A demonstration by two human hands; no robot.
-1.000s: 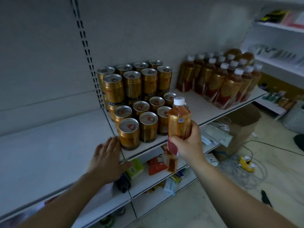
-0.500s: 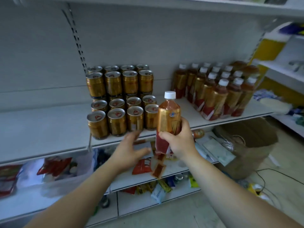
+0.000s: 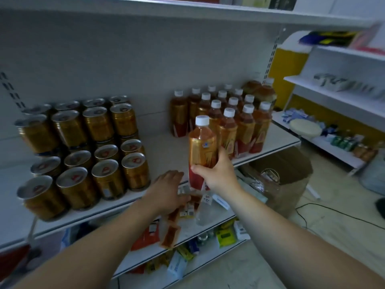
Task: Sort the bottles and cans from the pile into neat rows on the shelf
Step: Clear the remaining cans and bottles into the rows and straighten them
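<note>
Head view: amber, white-capped bottle (image 3: 201, 147) upright in grip of right hand (image 3: 216, 174); left hand (image 3: 166, 190) slack, empty.

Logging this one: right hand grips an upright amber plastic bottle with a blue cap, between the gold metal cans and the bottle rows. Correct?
The cap is white, not blue. In the head view the right hand grips the upright amber plastic bottle, white cap on top, between the gold metal cans and the bottle rows.

The right hand (image 3: 216, 174) hides part of the bottle (image 3: 202, 142) — far-shelf goods (image 3: 341, 84) blur, rear cans (image 3: 93, 102) sit half covered.
</note>
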